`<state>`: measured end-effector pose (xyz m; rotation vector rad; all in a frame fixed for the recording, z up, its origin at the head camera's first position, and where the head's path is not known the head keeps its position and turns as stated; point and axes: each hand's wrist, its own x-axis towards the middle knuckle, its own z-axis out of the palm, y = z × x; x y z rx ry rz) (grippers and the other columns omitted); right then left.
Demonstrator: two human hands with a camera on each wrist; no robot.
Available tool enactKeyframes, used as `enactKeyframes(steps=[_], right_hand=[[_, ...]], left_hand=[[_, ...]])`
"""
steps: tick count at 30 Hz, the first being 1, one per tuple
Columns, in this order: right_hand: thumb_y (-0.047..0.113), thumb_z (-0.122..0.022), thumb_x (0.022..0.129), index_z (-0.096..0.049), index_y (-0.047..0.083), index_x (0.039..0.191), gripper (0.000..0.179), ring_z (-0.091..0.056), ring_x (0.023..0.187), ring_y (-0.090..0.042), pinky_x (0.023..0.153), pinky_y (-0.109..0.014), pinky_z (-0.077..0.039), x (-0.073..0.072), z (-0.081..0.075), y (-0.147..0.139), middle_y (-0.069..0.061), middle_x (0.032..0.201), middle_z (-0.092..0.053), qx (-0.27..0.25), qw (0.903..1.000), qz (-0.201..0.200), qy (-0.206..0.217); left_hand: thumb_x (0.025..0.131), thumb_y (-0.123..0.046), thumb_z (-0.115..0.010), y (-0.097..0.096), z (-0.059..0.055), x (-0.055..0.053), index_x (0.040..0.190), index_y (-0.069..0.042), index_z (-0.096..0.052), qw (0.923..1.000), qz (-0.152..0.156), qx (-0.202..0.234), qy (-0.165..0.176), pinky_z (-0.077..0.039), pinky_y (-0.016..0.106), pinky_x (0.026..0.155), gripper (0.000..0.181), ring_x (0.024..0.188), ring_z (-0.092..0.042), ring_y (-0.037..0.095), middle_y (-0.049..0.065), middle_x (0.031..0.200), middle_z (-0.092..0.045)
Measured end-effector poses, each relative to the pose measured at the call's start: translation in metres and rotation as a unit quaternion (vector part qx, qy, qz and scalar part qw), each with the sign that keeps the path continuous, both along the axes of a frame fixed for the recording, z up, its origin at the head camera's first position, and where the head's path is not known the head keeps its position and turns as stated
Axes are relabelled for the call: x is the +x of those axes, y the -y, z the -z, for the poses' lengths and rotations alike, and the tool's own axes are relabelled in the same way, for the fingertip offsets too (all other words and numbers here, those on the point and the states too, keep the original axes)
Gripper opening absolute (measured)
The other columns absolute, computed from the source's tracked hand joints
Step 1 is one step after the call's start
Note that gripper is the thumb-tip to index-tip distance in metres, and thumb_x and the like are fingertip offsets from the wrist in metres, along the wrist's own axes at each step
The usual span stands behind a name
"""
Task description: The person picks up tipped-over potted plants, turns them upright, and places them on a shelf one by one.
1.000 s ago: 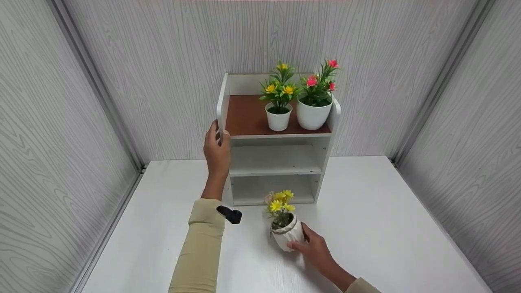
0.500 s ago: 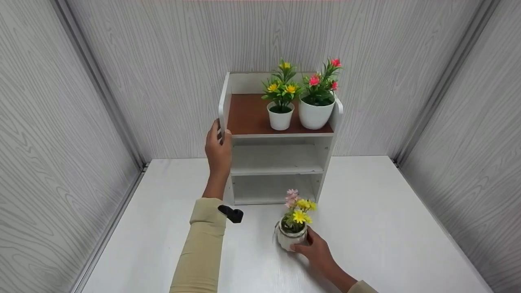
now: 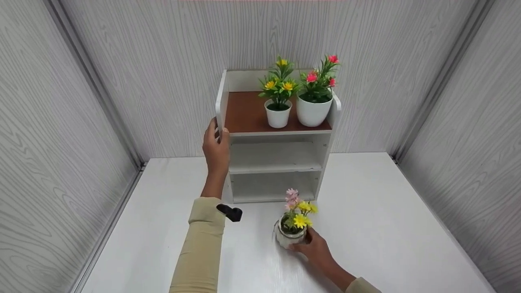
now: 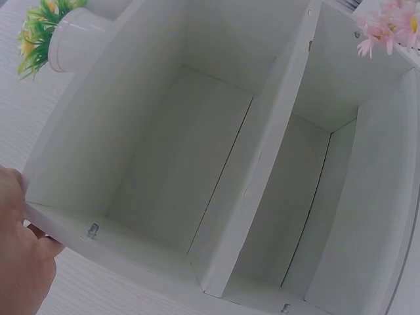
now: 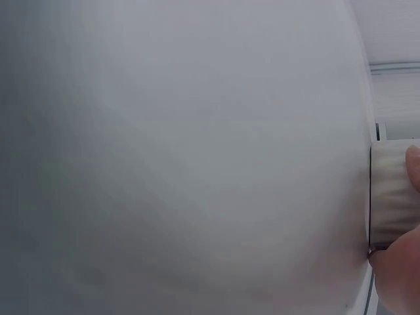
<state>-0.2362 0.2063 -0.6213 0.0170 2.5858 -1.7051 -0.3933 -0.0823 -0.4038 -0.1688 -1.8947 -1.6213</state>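
My left hand (image 3: 216,152) grips the left side panel of a small white shelf unit (image 3: 276,169), its thumb on the front edge. In the left wrist view that hand (image 4: 23,262) is at the lower left, beside the shelf's compartments. In front of the unit, my right hand (image 3: 319,253) holds a ribbed white flower pot (image 3: 288,240) with yellow and pink flowers (image 3: 300,211), thumb in front and fingers around its right side. The right wrist view shows the pot (image 5: 392,197) at the right edge, its base at the white table surface.
Two white pots stand on the unit's brown top: a smaller one with yellow flowers (image 3: 278,117) and a larger one with red-pink flowers (image 3: 313,112). Below are two open compartments. Wood-grain panels (image 3: 171,61) enclose the white table (image 3: 366,211) at the back and sides.
The pot in my right hand was tilted earlier; it has turned and come down more level, its pink flowers now showing behind the yellow ones. My left hand keeps its grip on the shelf.
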Motion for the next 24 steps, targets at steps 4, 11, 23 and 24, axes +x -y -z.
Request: enactKeyframes(steps=[4,11,23,24], right_hand=[[0.04,-0.089,0.073,-0.035,-0.004,0.153,0.106,-0.039,0.144,-0.04,0.117,-0.051,-0.035,0.0014,0.0018,-0.001,-0.024,0.155,-0.041,-0.006,1.0,0.0,-0.007],[0.038,-0.087,0.077,-0.025,-0.004,0.157,0.109,-0.031,0.148,-0.04,0.118,-0.049,-0.032,0.0055,0.0016,-0.0004,-0.025,0.16,-0.031,-0.055,0.9984,-0.008,0.01],[0.038,-0.087,0.077,-0.029,-0.002,0.156,0.106,-0.027,0.149,-0.042,0.119,-0.052,-0.03,0.0068,-0.005,0.0019,-0.024,0.161,-0.029,-0.064,0.9978,0.019,0.0],[0.038,-0.087,0.078,-0.029,-0.003,0.156,0.106,-0.027,0.149,-0.042,0.119,-0.052,-0.03,0.0063,-0.0053,0.0027,-0.025,0.161,-0.029,-0.066,0.9976,0.02,-0.002]], left_hand=[[0.106,-0.031,-0.051,-0.0008,0.0006,-0.0003,0.156,-0.012,-0.038,1.0,0.002,0.001,0.003,-0.048,0.039,0.108,0.055,0.135,-0.052,0.026,0.01,0.149,-0.048],[0.106,-0.029,-0.051,-0.0014,0.0021,0.0004,0.156,-0.01,-0.038,1.0,-0.001,-0.006,-0.005,-0.047,0.038,0.109,0.054,0.135,-0.051,0.027,0.011,0.147,-0.049],[0.107,-0.03,-0.05,-0.0002,0.0029,0.0005,0.156,-0.01,-0.037,0.9999,0.0,-0.007,-0.011,-0.047,0.037,0.109,0.054,0.136,-0.05,0.024,0.01,0.147,-0.049],[0.107,-0.03,-0.05,-0.0001,0.003,0.0002,0.155,-0.01,-0.037,0.9999,0.0,-0.006,-0.011,-0.047,0.036,0.109,0.054,0.135,-0.05,0.023,0.01,0.147,-0.049]])
